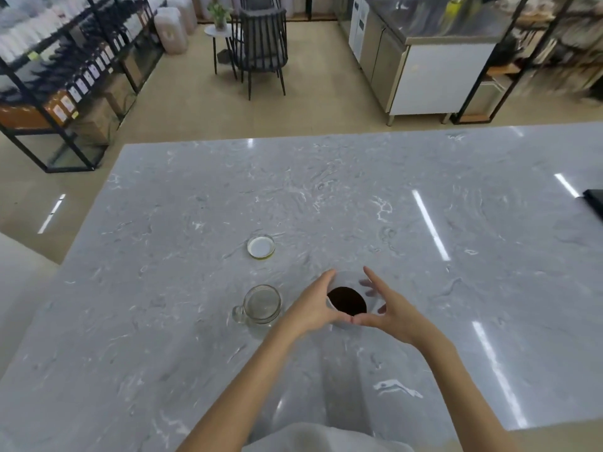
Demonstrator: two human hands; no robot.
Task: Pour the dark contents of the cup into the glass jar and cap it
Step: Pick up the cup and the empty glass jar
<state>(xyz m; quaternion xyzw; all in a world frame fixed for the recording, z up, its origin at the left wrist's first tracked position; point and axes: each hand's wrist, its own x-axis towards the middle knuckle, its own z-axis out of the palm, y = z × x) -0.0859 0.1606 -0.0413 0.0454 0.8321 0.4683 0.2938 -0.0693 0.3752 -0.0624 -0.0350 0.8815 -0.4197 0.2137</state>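
A clear plastic cup with dark contents stands on the grey marble table. Both hands wrap around it: my left hand on its left side, my right hand on its right, thumbs touching at the near rim. Just left of the cup stands an uncapped glass jar with a small handle, looking empty. Its lid, white inside with a yellowish rim, lies upside down on the table farther back.
A dark flat object lies at the table's right edge. Beyond the table stand shelves of bottles at left, a dark chair with a small round table, and a steel counter at right.
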